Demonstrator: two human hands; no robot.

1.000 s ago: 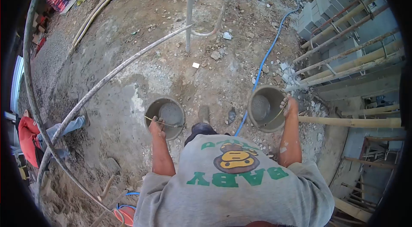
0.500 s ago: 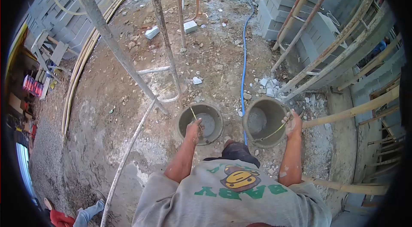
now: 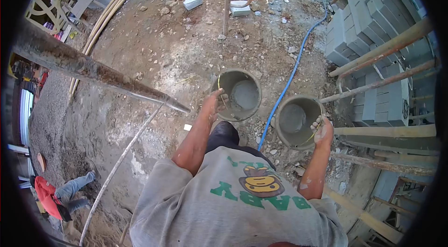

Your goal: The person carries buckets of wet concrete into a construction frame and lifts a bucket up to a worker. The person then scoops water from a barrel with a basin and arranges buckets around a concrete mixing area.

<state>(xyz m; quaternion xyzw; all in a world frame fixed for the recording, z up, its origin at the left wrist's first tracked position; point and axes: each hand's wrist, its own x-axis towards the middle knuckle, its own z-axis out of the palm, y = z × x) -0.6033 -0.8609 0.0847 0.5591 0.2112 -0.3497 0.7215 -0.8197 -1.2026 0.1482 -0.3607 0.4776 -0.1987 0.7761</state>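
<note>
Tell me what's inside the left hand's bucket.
The bucket shows a grey surface at its bottom; anything beneath is covered, and the left hand hides some of its rim.

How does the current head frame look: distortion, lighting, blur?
Head view: strong fisheye distortion, dark corners; head view: soft, diffuse light without hard shadows, the left bucket and right bucket darker inside at the sides than at the bottom; head view: left hand and right hand readable, without obvious motion blur.
</note>
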